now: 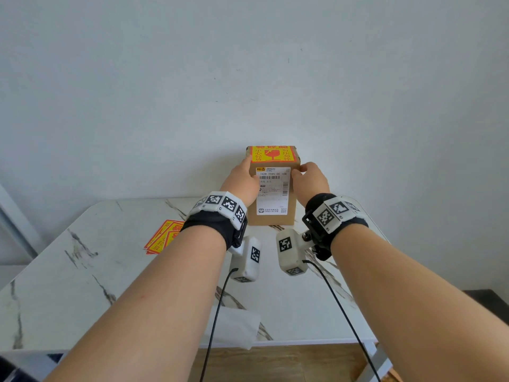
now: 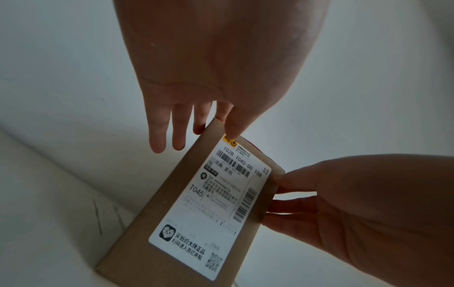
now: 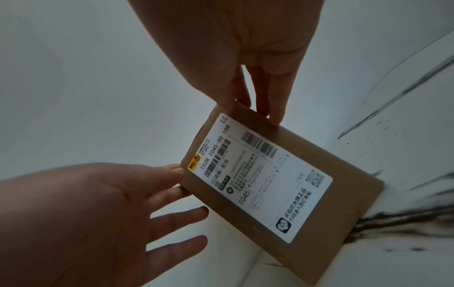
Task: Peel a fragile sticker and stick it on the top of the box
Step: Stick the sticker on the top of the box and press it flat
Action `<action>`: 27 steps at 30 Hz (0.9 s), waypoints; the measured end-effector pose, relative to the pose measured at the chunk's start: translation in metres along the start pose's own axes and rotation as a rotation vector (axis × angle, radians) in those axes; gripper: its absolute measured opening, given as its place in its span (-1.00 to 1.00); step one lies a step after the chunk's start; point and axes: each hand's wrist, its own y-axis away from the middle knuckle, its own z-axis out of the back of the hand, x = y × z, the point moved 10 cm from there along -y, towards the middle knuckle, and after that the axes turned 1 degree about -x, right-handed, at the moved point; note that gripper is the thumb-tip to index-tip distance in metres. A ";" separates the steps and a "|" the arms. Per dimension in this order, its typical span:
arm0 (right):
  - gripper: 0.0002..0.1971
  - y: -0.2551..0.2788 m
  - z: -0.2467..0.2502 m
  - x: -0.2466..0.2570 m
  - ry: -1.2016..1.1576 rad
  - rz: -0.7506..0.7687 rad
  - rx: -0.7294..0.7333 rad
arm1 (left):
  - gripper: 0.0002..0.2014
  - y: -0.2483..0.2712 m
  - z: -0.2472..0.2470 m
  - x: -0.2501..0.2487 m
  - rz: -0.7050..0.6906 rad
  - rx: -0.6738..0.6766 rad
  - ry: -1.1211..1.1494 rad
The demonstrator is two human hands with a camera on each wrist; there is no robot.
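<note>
Fragile sticker [image 1: 272, 154]: lying flat on the top face of the box, red and yellow with a broken-glass mark in the middle; it is covering nearly the whole top, and its far edge is reaching the back rim. From the wrist views only a thin red sliver of it is showing past the top edge.

Box [image 1: 292, 213]: brown cardboard, standing upright on the table near the far edge, close to the wall; its front face is turned toward the person.

Shipping label [image 1: 273, 191]: white, with barcodes and the print "T045", sitting on the front face of the box.

Left hand [image 1: 239, 181]: reaching to the upper left corner of the box with fingers held straight; the thumb is lying on the front face beside the label's top corner, and the other fingers [image 2: 157, 134] are extending past the left side. It is touching the box, not closing round it.

Right hand [image 1: 309, 180]: holding the upper right edge of the box, thumb on the front edge and fingers [image 3: 277, 108] running along the right side, pinching the cardboard between them.

Spare stickers [image 1: 161, 238]: a small fanned stack of the same red and yellow kind, lying on the table to the left, well apart from the box.

Backing paper [image 1: 234, 326]: a white sheet lying at the near edge of the table.

Table [image 1: 68, 293]: white marble-patterned top with dark veins.
</note>
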 end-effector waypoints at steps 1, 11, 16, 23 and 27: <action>-0.66 0.000 -0.001 -0.002 0.001 -0.007 0.011 | -0.38 -0.001 -0.001 -0.003 -0.014 0.015 -0.004; -0.50 0.018 0.017 0.005 0.003 0.015 -0.067 | -0.40 0.020 0.029 0.002 0.069 -0.052 -0.108; -0.62 0.047 0.018 0.020 0.010 0.085 -0.041 | -0.43 0.050 0.051 0.005 0.078 -0.053 -0.190; -0.58 0.095 -0.001 0.020 0.050 0.133 0.108 | -0.38 0.104 0.048 0.029 0.134 0.112 -0.289; -0.61 0.121 -0.014 0.012 0.092 0.147 0.188 | -0.36 0.136 0.044 0.047 0.159 0.203 -0.363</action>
